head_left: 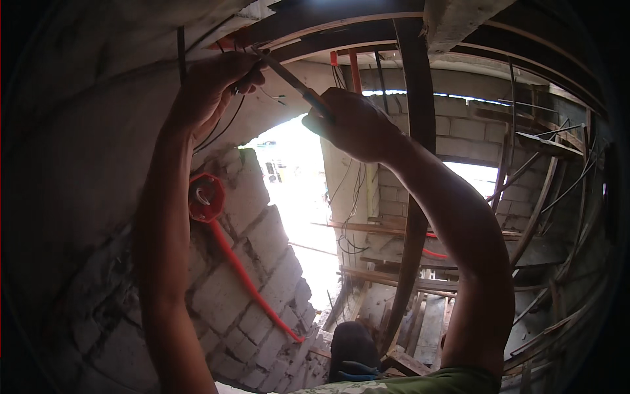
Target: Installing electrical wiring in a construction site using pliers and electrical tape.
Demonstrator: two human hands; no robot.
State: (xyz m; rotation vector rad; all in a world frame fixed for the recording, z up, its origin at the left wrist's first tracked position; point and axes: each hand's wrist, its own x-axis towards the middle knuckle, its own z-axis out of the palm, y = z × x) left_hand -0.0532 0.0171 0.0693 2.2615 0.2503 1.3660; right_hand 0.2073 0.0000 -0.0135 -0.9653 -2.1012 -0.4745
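My left hand (220,85) is raised at the upper left, just under the ceiling beams, its fingers pinched around thin wires (237,113). Some wire ends stick out past the fingertips and others trail down along the wrist. My right hand (357,125) grips the dark blue-green handle of a long, narrow, greyish tool (283,72). The tool slants up and left, and its far end is close to my left fingertips. Whether that end touches the wires or the fingers is too small to tell.
A red octagonal electrical box (206,197) is on the block wall (243,230), with red conduit (246,282) running down from it. A dark post (420,98) stands just right of my right hand. Blue-handled pliers (357,372) are low near my body. Timber scaffolding (535,217) fills the right.
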